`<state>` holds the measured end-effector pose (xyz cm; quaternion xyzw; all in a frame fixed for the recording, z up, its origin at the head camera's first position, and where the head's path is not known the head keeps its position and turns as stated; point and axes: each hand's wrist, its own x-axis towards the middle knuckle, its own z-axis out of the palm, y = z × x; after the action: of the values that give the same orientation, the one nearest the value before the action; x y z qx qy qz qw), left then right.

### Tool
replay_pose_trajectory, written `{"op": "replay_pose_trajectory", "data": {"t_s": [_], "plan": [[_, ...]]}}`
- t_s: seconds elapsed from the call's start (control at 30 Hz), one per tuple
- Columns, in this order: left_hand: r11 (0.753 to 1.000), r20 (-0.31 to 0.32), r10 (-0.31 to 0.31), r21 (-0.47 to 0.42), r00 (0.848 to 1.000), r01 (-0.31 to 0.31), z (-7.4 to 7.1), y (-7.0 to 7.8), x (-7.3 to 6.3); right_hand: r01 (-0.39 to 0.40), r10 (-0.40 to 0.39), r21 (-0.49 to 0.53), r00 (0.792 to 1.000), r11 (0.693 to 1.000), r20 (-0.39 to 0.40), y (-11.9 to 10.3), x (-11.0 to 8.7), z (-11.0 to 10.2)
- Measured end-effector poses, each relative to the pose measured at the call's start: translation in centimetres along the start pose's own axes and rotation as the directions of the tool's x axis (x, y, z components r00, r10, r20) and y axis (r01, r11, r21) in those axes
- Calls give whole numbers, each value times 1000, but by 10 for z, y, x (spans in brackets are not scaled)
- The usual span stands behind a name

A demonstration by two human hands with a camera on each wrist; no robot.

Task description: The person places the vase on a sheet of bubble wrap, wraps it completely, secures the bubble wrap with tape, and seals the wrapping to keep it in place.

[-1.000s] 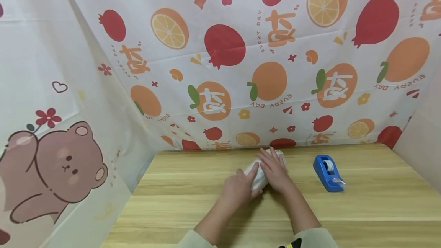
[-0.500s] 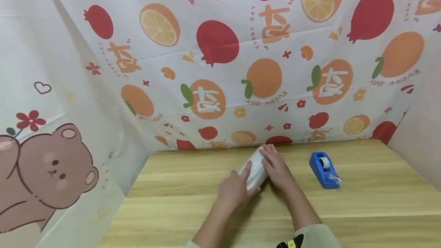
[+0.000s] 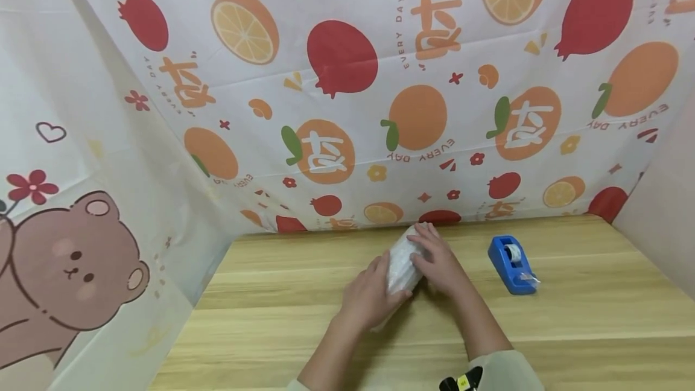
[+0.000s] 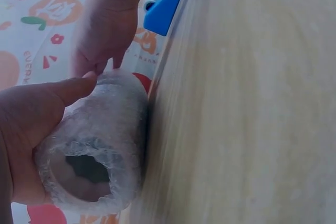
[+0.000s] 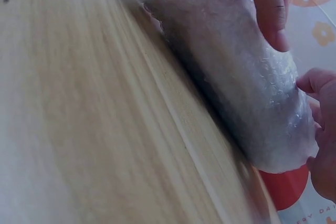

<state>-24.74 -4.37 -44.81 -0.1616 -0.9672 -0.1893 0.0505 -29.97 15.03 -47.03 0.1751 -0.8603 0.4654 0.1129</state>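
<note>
A cylinder wrapped in bubble wrap lies on its side on the wooden table, slanting away toward the back. Its open end, in the left wrist view, shows a hollow inside the bubble wrap. My left hand grips the left side near the closer end, thumb along the top. The right hand holds the far right part with bent fingers. In the right wrist view, right-hand fingers meet the wrap's far end, and the left hand reaches over its upper side. The underside is hidden.
To the right of the hands stands a blue tape dispenser with a loose tape end at its front. A fruit-print cloth hangs behind the table's back edge. Another cloth with a bear print hangs at the left.
The right fingers have drawn back to the wrap's right side, baring more of its top. My left hand has shifted along the near end. The head view has turned slightly.
</note>
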Motion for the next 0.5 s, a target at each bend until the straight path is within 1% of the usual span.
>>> {"op": "replay_pose_trajectory", "data": {"t_s": [0.17,0.3,0.4,0.43,0.5], "plan": [[999,4,8,-43,1000,-8,-6,2,-1,-20,20,-16,999,1000,-36,-1,1,1],[997,-46,24,-67,999,-27,-10,3,-2,-40,39,-15,998,999,-51,-3,1,2],[998,-78,26,-53,997,-30,-10,3,-1,-35,34,-12,998,999,-55,-3,2,2],[999,-77,26,-40,997,-29,-9,4,-1,-29,28,-12,998,1000,-58,-3,1,2],[1000,-46,26,17,999,-25,-7,6,-1,-19,17,-18,998,1000,-62,-3,2,3]]}}
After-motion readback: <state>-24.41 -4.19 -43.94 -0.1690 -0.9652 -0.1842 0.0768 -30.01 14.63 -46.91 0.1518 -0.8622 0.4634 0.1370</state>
